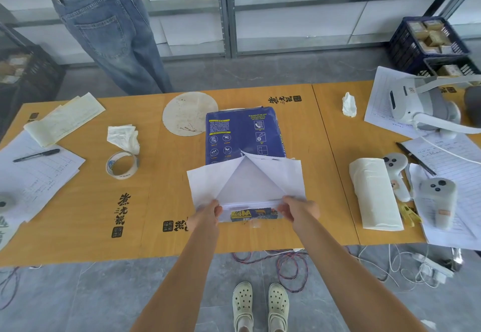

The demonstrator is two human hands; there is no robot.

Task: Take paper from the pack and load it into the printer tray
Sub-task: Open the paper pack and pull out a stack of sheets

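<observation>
One blue paper pack [240, 136], wrapper flaps [246, 183] unfolded, white sheets inside; left hand [208, 213] and right hand [299, 210] each pinch a flap.

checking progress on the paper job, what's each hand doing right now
Left hand: closed, pinching the opened white wrapper flap of the paper pack.
Right hand: closed, pinching the wrapper flap on its side.

Single head-worn wide-angle camera, standing height, tilted steeply down over near table edge [78, 253]; hands close at centre, wearer's shoes [260, 305] at 6 o'clock, wall at 12.
</observation>
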